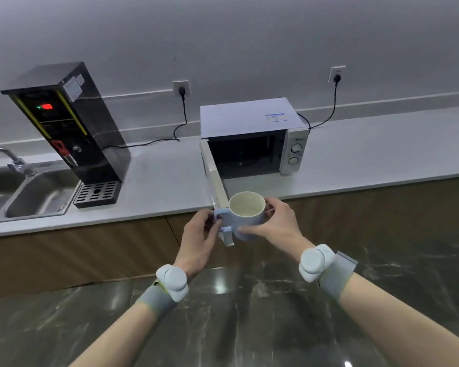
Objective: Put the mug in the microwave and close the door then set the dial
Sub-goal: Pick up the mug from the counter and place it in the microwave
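A pale blue mug (247, 215) with a cream inside is held upright in front of the counter edge, just before the microwave. My left hand (200, 234) grips its handle on the left. My right hand (274, 223) wraps the mug's body from the right. The white microwave (245, 119) stands on the counter with its door (214, 181) swung open towards me on the left hinge. Its dark cavity (245, 156) shows nothing inside. Two dials (295, 154) sit on its right panel, one above the other.
A black water boiler (72, 120) with a drip tray stands left of the microwave. A steel sink (35, 194) and tap (8, 160) lie at the far left. Power cords run to two wall sockets (181, 89). The pale counter (164, 181) tops wooden cabinet fronts.
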Motion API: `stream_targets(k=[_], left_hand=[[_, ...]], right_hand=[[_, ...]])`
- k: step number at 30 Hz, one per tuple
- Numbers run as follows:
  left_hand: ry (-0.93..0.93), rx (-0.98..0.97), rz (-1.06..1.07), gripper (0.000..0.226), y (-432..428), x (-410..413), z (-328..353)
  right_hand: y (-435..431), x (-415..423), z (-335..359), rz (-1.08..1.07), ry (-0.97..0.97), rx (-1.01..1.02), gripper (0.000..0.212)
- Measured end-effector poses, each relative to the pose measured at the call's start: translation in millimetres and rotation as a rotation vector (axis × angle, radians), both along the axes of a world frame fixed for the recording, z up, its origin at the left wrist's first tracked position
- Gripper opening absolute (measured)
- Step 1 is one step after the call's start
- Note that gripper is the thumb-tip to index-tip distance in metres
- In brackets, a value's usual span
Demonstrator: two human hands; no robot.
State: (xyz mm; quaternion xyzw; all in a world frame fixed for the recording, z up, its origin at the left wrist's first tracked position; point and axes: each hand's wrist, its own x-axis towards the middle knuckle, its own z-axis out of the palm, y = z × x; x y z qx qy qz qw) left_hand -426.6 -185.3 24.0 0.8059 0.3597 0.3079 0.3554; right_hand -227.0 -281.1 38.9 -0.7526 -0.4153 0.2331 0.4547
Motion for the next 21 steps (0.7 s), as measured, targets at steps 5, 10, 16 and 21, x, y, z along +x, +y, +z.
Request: stream_targets(k=[5, 10, 16, 21], left_hand=[[0.016, 0.005, 0.057, 0.006, -31, 47, 4], [0.019, -0.011, 0.082, 0.006, -52, 89, 5], [0.043, 0.006, 0.081, 0.005, -52, 130, 4], [0.076, -0.002, 0.078, 0.006, -34, 174, -1]], right_hand=[[-22, 50, 6, 0.042, 0.000, 0.032, 0.083], [-39, 94, 3, 0.066, 0.019, 0.049, 0.084], [-40, 134, -6, 0.074, 0.044, 0.047, 0.088], [-25, 171, -19, 0.045, 0.056, 0.012, 0.092]])
